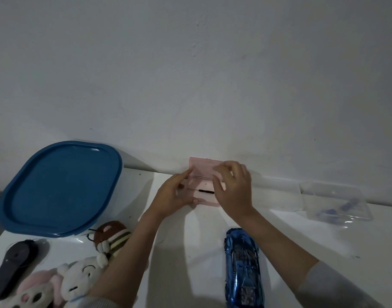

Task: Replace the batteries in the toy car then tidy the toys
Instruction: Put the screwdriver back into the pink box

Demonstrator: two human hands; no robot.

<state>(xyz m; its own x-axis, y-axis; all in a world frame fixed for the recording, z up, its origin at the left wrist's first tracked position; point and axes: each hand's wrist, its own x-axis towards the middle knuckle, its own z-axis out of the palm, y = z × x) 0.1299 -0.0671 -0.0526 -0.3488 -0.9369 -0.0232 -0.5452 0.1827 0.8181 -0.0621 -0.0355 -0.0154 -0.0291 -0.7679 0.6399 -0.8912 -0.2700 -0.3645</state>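
Both hands, left (171, 195) and right (234, 188), grip a pink case (201, 172), apparently open; no legible writing.

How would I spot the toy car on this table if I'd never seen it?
Start at the big blue plastic tub lid at the table's far left, then look across to the near right, below the pink plastic box both hands are touching. There, beside the right forearm, lies the shiny blue toy car. Unlike the soft plush toys at the near left, it is hard and glossy.

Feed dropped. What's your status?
Left hand and right hand on pink case. Blue toy car untouched, near edge. Nothing blocking.
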